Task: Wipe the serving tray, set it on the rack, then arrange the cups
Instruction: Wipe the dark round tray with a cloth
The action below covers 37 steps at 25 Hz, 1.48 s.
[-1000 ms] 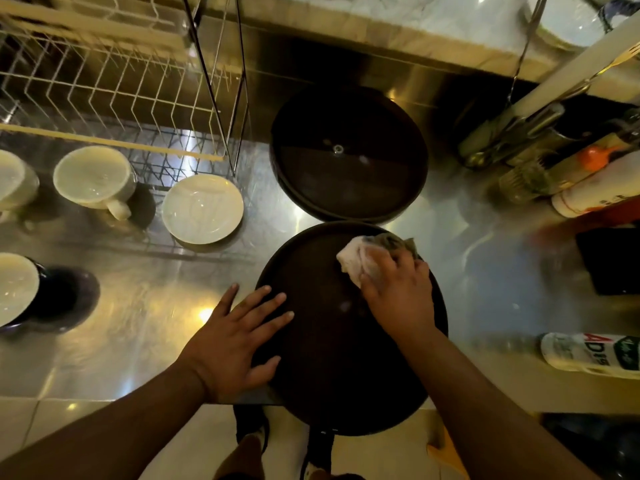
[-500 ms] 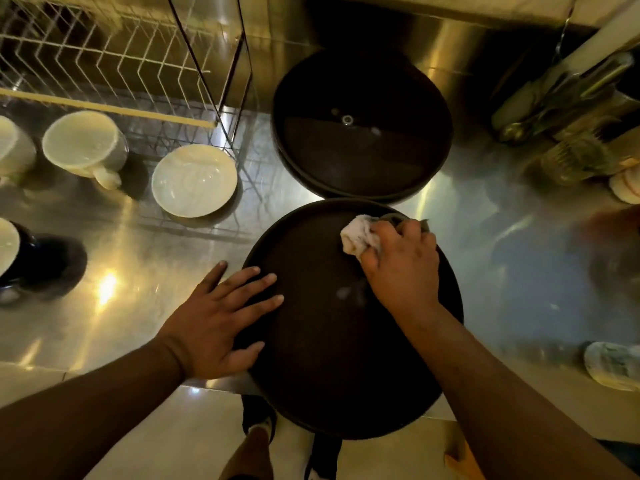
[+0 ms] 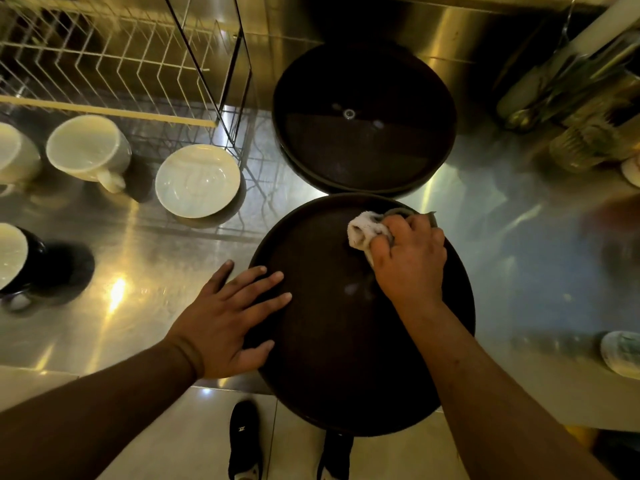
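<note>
A round dark serving tray [image 3: 332,358] lies flat on the steel counter, its near part overhanging the counter edge. My right hand [image 3: 410,261] is closed on a pale cloth [image 3: 363,230] and presses it onto the tray's far part. My left hand [image 3: 228,320] rests flat with fingers spread on the tray's left rim. A wire rack [image 3: 114,64] stands at the back left. White cups [image 3: 86,150] and a white saucer [image 3: 197,180] sit in front of the rack. A black cup [image 3: 20,261] stands at the far left.
A second dark tray stack [image 3: 363,147] sits just behind the wiped tray. Cutlery and bottles [image 3: 581,109] crowd the back right. A white bottle [image 3: 621,353] lies at the right edge. The steel counter [image 3: 530,271] stretches right. My shoes show below on the floor.
The view has tilted down and nearer. My right hand has shifted the cloth slightly on the tray's far part. My left hand stays flat on the left rim.
</note>
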Each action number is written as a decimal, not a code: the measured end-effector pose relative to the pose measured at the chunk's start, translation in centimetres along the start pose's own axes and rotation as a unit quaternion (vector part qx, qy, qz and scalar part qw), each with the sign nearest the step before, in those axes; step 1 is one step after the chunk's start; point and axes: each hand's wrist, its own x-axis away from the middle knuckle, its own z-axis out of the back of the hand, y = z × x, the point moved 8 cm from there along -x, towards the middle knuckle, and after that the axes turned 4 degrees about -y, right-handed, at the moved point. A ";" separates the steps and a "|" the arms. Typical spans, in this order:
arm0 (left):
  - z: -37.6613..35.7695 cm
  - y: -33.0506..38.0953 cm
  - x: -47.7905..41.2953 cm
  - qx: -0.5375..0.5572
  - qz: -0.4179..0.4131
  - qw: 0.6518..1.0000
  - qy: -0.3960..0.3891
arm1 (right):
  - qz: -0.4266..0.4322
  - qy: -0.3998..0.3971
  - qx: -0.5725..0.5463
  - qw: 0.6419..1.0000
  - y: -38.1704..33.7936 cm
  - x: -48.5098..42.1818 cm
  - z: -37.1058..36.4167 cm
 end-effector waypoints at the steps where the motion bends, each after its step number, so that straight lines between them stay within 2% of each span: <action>1: 0.0 0.1 0.0 0.002 -0.001 1.000 0.003 | 0.002 -0.004 0.003 1.000 -0.3 0.2 -0.1; 4: 0.1 0.0 -0.1 0.001 0.004 1.000 -0.003 | 0.063 -0.044 0.014 0.997 -2.1 2.4 -1.0; 9: 0.2 0.1 0.0 -0.003 0.011 1.000 -0.013 | 0.203 -0.133 0.012 0.970 -3.2 10.8 -2.6; 15: -0.1 0.0 0.2 -0.010 0.009 1.000 -0.020 | 0.211 -0.198 0.040 0.956 0.9 15.9 -1.1; 17: -0.2 0.1 0.3 -0.007 0.007 1.000 -0.021 | 0.161 -0.221 -0.051 0.961 1.0 14.9 0.1; 19: -0.3 0.0 0.3 -0.005 0.006 1.000 -0.022 | 0.097 -0.159 -0.167 0.968 0.7 11.6 2.5; 21: -0.3 -0.1 0.3 -0.005 0.006 1.000 -0.023 | 0.080 -0.049 -0.200 0.975 0.0 7.3 4.8; 22: -0.3 -0.1 0.2 -0.005 0.005 1.000 -0.022 | 0.092 -0.023 -0.172 0.981 -0.9 5.1 5.2; 24: -0.3 -0.1 0.3 -0.004 0.003 1.000 -0.019 | 0.134 -0.036 -0.020 0.990 -2.8 1.4 3.9; 26: -0.2 -0.1 0.2 -0.003 0.001 1.000 -0.014 | 0.158 -0.066 0.116 0.978 -3.6 -0.1 1.1; 27: -0.1 -0.1 0.2 -0.003 0.001 1.000 -0.011 | 0.156 -0.063 0.134 0.977 -3.7 -0.4 0.2; 31: -0.1 -0.1 0.2 0.000 0.001 1.000 -0.003 | 0.132 -0.027 0.047 0.990 -5.0 0.5 -1.4; 35: 0.0 0.1 -0.1 -0.006 0.003 1.000 -0.008 | 0.254 -0.129 0.013 0.958 -7.2 6.9 -3.5; 37: 0.0 0.1 -0.1 -0.007 0.005 1.000 -0.011 | 0.276 -0.174 0.008 0.945 -5.7 10.1 -3.2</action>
